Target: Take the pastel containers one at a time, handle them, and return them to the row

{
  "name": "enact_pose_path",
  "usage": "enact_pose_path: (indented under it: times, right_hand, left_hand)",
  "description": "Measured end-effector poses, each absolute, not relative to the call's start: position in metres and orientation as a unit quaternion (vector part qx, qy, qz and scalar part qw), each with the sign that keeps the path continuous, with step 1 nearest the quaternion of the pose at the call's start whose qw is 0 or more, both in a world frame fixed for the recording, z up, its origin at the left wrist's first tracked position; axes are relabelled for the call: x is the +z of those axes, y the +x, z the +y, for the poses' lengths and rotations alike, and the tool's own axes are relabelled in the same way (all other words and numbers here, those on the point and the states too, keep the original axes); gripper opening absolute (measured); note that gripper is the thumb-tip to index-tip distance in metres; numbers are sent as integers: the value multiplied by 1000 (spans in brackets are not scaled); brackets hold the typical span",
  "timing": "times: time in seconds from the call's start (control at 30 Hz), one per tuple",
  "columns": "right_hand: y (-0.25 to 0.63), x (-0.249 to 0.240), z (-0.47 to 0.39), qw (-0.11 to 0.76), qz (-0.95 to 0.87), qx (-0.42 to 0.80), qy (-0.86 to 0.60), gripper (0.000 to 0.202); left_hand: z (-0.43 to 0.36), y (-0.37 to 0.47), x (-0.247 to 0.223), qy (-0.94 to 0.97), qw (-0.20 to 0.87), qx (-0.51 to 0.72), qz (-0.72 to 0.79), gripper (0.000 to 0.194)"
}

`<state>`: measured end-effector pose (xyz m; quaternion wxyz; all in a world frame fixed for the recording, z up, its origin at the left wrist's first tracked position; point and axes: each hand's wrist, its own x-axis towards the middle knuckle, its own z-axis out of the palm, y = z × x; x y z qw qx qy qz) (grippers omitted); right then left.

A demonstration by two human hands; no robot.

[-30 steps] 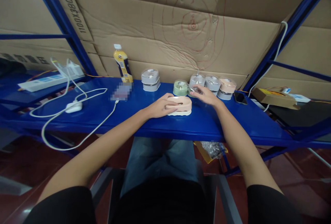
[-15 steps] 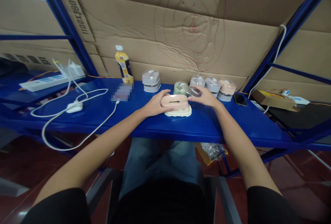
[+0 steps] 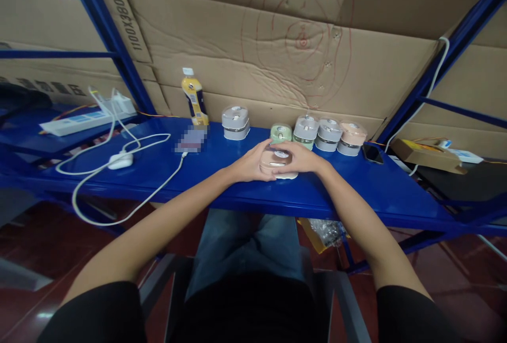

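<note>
A pink box (image 3: 270, 159) with a clear lid (image 3: 282, 156) on top sits above a cream base (image 3: 288, 175) near the middle of the blue table. My left hand (image 3: 253, 164) wraps round its left side. Round the right side and top edge of the lid curves my right hand (image 3: 304, 158). The fingertips of both hands nearly meet at the front and back. Just behind them stands a green box (image 3: 281, 132), partly hidden by my hands.
Lidded grey boxes (image 3: 235, 122) and a pink-topped one (image 3: 352, 138) line the back of the blue table (image 3: 214, 192). A yellow bottle (image 3: 195, 101) stands left, near white cables (image 3: 121, 160). A phone (image 3: 373, 154) lies right.
My right hand has brought the clear lid left and down onto the pink box. Both hands now close round it. The view has shifted slightly.
</note>
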<state>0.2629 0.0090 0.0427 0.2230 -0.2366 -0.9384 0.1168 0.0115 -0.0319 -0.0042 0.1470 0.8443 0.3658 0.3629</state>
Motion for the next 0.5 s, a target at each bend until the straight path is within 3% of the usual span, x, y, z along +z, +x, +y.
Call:
enact_pose_path:
  times: [0.3, 0.43, 0.5]
  right_hand:
    - [263, 33, 13, 233, -927, 128, -265, 97]
    - [277, 48, 16, 405, -860, 113, -290, 65]
    - [284, 58, 18, 506, -797, 82, -319, 61]
  left_hand:
    - [-36, 3, 4, 860, 129, 339, 359, 107]
    - [-34, -6, 13, 805, 81, 413, 417, 96]
    - [-23, -3, 22, 741, 57, 473, 474, 94]
